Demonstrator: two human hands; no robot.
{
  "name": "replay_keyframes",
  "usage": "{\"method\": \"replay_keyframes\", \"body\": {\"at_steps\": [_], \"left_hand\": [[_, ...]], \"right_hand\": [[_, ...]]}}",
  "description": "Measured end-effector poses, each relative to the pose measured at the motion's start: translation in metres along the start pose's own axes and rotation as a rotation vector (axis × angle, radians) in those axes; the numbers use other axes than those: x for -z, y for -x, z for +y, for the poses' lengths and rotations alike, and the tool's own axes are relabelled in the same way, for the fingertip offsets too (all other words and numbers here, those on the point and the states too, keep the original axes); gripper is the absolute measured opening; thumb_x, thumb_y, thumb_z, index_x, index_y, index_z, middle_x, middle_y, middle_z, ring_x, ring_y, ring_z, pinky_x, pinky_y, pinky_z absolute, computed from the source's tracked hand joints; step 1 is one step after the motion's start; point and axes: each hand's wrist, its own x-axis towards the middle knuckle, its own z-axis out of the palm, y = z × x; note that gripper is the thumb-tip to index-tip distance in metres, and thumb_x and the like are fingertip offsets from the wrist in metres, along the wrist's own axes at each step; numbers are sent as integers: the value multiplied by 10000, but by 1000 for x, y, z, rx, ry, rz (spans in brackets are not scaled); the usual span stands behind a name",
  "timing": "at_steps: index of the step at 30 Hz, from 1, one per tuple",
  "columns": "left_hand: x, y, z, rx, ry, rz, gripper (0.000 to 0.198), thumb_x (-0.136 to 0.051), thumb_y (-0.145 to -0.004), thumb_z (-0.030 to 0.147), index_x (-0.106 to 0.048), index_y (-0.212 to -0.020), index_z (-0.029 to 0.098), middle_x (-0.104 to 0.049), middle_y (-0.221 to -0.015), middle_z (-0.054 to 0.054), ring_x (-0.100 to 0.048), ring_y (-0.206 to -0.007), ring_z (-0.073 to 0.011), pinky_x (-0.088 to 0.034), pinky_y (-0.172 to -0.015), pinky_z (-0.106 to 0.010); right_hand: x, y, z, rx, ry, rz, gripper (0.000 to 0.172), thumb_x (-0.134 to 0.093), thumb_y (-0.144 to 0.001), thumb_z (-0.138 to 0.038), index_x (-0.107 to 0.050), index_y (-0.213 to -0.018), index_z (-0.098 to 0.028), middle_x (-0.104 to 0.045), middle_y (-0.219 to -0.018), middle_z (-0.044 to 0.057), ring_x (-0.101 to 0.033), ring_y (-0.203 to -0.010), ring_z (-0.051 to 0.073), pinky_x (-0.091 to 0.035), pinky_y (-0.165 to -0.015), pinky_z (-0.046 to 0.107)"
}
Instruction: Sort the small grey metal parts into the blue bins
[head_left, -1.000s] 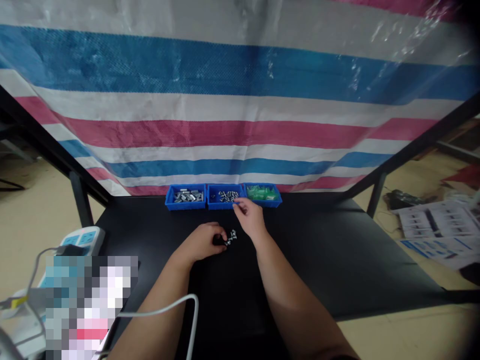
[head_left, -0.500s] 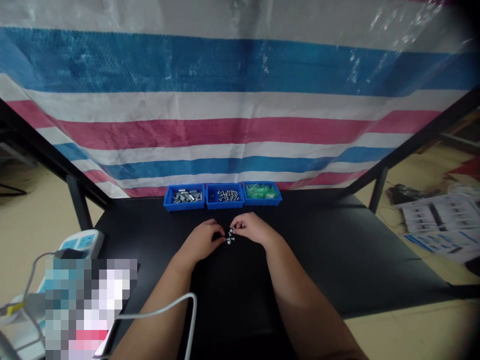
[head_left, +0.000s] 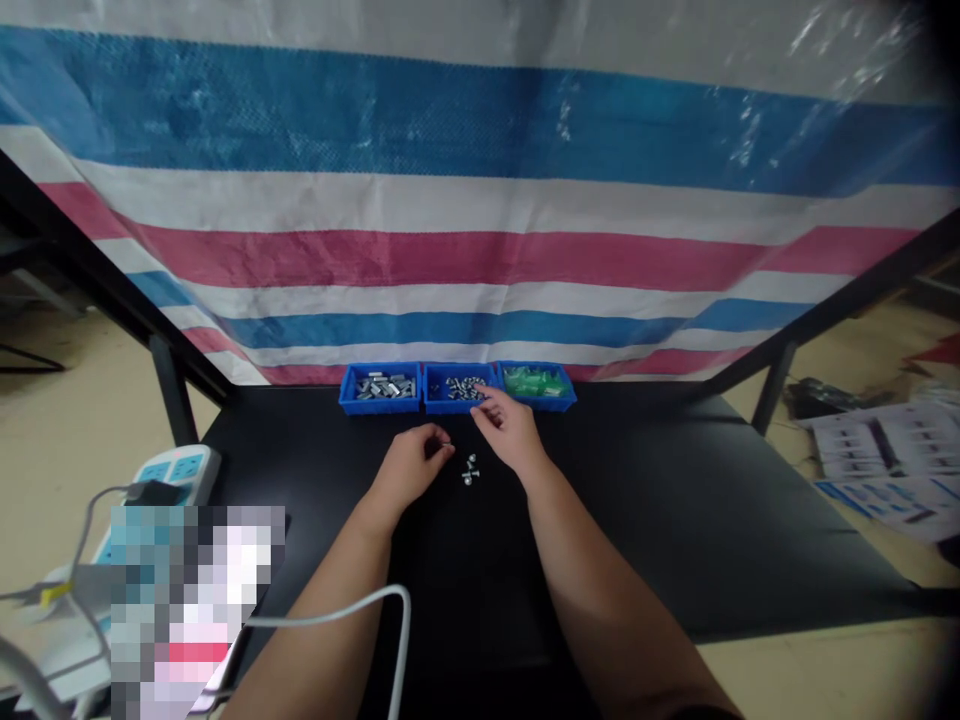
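My left hand (head_left: 412,466) rests on the black table (head_left: 675,500) with its fingers curled and pinched; what they hold is too small to make out. My right hand (head_left: 507,428) reaches forward, fingers loosely pinched just in front of the middle blue tray (head_left: 459,387), which holds small silver screws. A small pile of silver screws (head_left: 469,469) lies on the table between the two hands. The left blue tray (head_left: 381,386) holds grey metal pieces. The right blue tray (head_left: 536,384) holds green plastic parts.
A striped blue, pink and white tarp (head_left: 480,200) hangs behind the trays. A white power strip (head_left: 169,472) sits at the table's left edge, and a white cable (head_left: 352,600) runs across the near left. Printed sheets (head_left: 877,455) lie on the floor at right.
My right hand left the screw pile and moved forward to the front of the middle tray. The left hand shifted slightly left, off the pile.
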Motion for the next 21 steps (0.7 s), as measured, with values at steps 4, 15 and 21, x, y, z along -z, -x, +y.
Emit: {"method": "replay_keyframes", "body": {"at_steps": [4,15,21], "left_hand": [[-3,-1,0,-33,138,95,109,-699,-850,287,-708,-913,198,-728,-880,-19,-663,-769,-164,-485,-718,-264],[-9,2,8,-142,139,116,231,-750,-805,252,-678,-1019,203,-670,-954,-35,-627,-770,-156,-496,-705,-272],[-9,3,5,-227,-7,-82,153,-654,-836,175,-694,-978,214,-618,-934,-33,-605,-830,-166,-491,-771,-294]], "right_hand": [[-3,13,-5,-67,-34,-197,259,-664,-886,-406,-746,-1013,-196,-749,-872,65,-705,-759,188,-578,-697,297],[-3,11,1,-200,-306,-250,303,-766,-784,-446,-695,-889,-172,-679,-691,4,-628,-543,134,-541,-545,268],[-5,-10,5,-169,-390,131,345,-769,-763,-494,-662,-875,-186,-674,-696,-2,-587,-497,123,-534,-476,268]]}}
